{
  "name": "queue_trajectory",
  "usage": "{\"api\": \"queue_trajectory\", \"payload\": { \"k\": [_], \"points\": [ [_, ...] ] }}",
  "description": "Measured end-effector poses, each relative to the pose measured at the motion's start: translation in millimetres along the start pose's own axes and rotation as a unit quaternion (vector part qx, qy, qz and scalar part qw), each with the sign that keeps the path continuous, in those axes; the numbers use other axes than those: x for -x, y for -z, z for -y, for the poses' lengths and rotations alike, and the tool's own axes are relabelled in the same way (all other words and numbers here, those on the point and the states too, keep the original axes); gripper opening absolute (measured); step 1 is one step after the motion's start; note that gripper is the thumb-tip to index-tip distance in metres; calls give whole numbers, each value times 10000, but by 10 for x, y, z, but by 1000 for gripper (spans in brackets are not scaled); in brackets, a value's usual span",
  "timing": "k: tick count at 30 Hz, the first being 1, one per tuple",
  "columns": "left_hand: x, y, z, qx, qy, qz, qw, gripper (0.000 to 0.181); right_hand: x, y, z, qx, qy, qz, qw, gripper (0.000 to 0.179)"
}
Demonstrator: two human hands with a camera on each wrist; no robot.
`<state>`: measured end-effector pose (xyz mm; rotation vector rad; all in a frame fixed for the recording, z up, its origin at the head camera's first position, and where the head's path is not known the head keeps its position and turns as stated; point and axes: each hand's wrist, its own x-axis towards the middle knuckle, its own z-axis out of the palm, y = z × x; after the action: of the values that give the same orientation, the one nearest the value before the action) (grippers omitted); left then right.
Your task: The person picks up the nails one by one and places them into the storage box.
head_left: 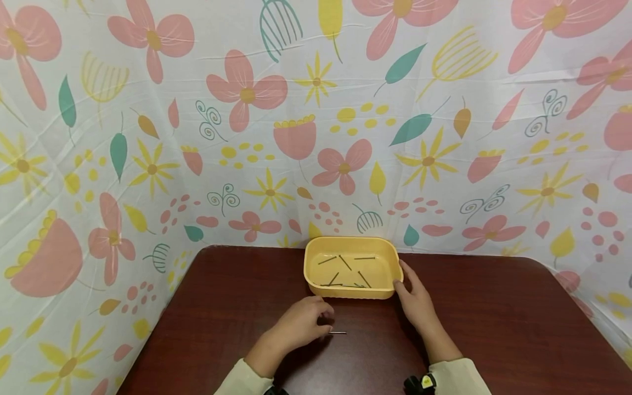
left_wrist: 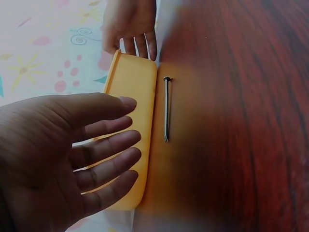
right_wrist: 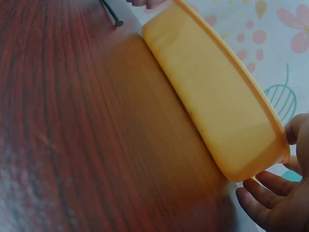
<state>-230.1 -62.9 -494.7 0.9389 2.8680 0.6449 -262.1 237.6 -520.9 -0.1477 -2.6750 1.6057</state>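
A yellow plastic tray (head_left: 351, 293) stands toward the far side of the table, with several thin nails (head_left: 345, 263) scattered over its floor. My right hand (head_left: 418, 307) holds the tray's right end, thumb at the rim and fingers around the corner in the right wrist view. In front of the tray a single steel nail (left_wrist: 167, 108) lies on the table, parallel to the long wall. Close over that nail is my left hand (head_left: 301, 323); the left wrist view shows its fingers loosely bent with nothing between them. From the head, the hand hides part of the nail.
The dark red-brown wooden table (head_left: 222, 307) has rounded far corners. A white cloth (head_left: 345, 214) printed with flowers and leaves hangs right behind its far edge and along the left side. A black strap with a yellow label (head_left: 427, 381) sits at my right wrist.
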Motion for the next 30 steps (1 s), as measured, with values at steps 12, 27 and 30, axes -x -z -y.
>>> {"api": "queue_trajectory", "payload": {
  "k": [12, 27, 30],
  "points": [
    [48, -28, -16, -101, 21, 398, 9992, 15, -6, 2, 1, 14, -9, -33, 10000, 61],
    [37, -109, -20, -337, 79, 97, 9994, 11, -14, -1, -2, 3, 9, -42, 10000, 61],
    [42, -96, -32, -353, 93, 86, 9993, 13, -16, -1, -2, 16, 13, -36, 10000, 61]
  ]
}}
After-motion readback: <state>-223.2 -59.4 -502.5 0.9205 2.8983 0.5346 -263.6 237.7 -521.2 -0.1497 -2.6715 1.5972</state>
